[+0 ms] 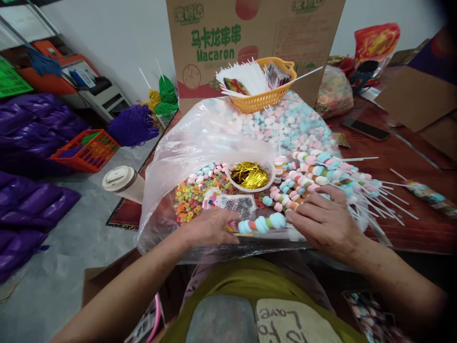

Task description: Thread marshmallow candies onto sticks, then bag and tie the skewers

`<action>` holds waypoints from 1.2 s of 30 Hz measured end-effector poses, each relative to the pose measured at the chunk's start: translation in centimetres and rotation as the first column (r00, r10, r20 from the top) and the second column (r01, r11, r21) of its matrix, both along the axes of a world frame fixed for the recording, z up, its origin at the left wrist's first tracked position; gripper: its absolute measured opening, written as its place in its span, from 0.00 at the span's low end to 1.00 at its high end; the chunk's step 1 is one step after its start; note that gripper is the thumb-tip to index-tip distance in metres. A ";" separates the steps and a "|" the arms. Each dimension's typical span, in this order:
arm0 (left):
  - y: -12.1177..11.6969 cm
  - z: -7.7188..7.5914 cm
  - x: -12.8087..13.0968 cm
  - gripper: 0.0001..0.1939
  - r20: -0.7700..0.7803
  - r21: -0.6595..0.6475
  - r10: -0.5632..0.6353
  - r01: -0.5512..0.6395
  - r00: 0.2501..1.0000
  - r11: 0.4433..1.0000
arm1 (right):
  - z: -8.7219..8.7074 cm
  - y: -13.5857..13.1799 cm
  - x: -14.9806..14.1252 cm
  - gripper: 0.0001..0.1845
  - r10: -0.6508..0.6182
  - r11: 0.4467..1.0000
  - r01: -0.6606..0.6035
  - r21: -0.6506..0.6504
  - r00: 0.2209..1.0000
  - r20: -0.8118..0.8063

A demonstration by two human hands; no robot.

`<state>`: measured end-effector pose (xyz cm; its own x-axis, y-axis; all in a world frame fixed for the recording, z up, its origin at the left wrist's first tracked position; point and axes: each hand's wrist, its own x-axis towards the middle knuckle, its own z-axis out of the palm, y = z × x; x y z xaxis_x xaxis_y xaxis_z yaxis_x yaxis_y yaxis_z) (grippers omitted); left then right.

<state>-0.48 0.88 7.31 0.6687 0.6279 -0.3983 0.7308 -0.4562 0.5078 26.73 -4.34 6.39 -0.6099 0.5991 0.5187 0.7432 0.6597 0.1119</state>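
A marshmallow skewer (pixel 262 224) with blue puffs and small coloured rings between them lies level in front of me. My left hand (pixel 210 226) is closed round its left end. At the other end, the bent fingers of my right hand (pixel 324 216) close on the skewer's tip; what lies under the palm is hidden. Finished marshmallow skewers (pixel 321 166) are heaped just beyond my right hand, their white sticks pointing right. Past my left hand are loose ring candies (pixel 193 195), printed plastic wrappers (pixel 230 202) and a white bowl (pixel 272 178) of gold twist ties (pixel 250 175).
Loose marshmallows (pixel 293 124) fill a clear plastic sheet (pixel 200 124). Behind stand a yellow basket (pixel 264 101) of white sticks and a large cardboard box (pixel 228 28). A lidded cup (pixel 123 183) is at the left edge; a phone (pixel 366 128) and a wrapped skewer (pixel 432 195) lie right.
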 end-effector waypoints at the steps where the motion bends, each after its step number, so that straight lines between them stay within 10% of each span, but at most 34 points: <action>1: 0.1 0.0 -0.5 0.10 -0.068 0.065 0.038 -0.034 0.997 0.997 | -0.2 0.1 0.7 0.07 -0.021 1.000 0.021 0.008 1.000 0.002; 6: -0.2 -1.1 -2.1 0.13 -0.080 0.282 0.267 -0.235 0.961 0.930 | -3.3 0.9 1.6 0.07 -0.234 0.972 0.234 -0.003 0.970 -0.073; 13: -1.5 -2.2 -2.8 0.38 0.388 -0.078 0.425 -0.431 0.817 0.899 | -5.5 0.8 -5.0 0.08 -0.436 0.900 0.434 -0.047 0.898 -0.061; 17: -1.9 -2.5 -2.2 0.43 0.497 -0.295 0.494 -0.396 0.714 0.869 | -2.2 0.7 -7.2 0.13 -0.115 0.972 0.028 -0.232 0.922 -0.369; 22: -2.1 -3.3 -1.9 0.40 0.556 -0.412 0.459 -0.251 0.693 0.876 | -0.5 1.1 -9.8 0.07 0.205 0.680 -0.414 -0.606 0.900 -0.385; 29: -1.5 1.3 -3.7 0.25 0.555 -0.060 0.002 0.037 0.832 0.997 | -1.4 1.9 -9.5 0.10 0.191 0.727 -0.395 -0.562 0.902 -0.386; 36: 0.0 3.7 -2.4 0.16 0.231 0.294 -0.416 0.345 0.879 0.892 | -0.4 1.5 -8.7 0.14 0.298 0.647 -0.472 -0.598 0.879 -0.372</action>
<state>-2.86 0.86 11.02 0.9354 0.3524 -0.0304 0.3184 -0.8015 0.5061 18.08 -2.81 5.99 -0.7867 0.5702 0.2364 0.3491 0.7269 -0.5913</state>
